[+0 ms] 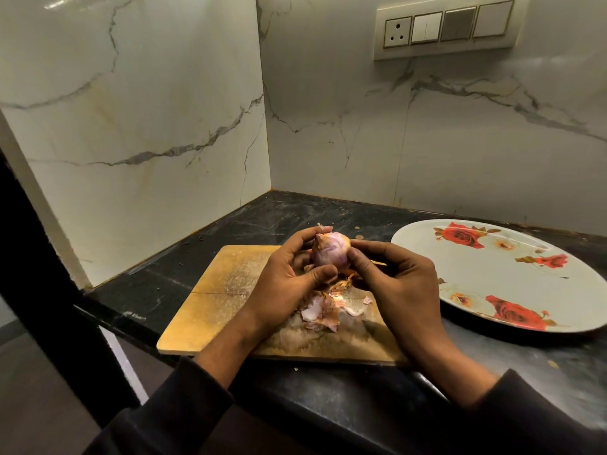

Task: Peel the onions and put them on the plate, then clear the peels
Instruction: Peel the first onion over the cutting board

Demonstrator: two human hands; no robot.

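A pale purple onion (330, 249) is held up above the wooden cutting board (223, 290). My left hand (289, 284) cups it from the left, fingers curled round its top and underside. My right hand (397, 284) grips it from the right, thumb and fingertips pressed on its skin. A heap of pink and brown peels (323, 308) lies on the board beneath the hands. The white plate (512, 290) with red roses sits to the right and holds no onion.
The board lies on a dark stone counter (295, 211) in a corner of marble walls. A switch and socket panel (448, 26) is on the back wall. The counter's front edge runs under my forearms.
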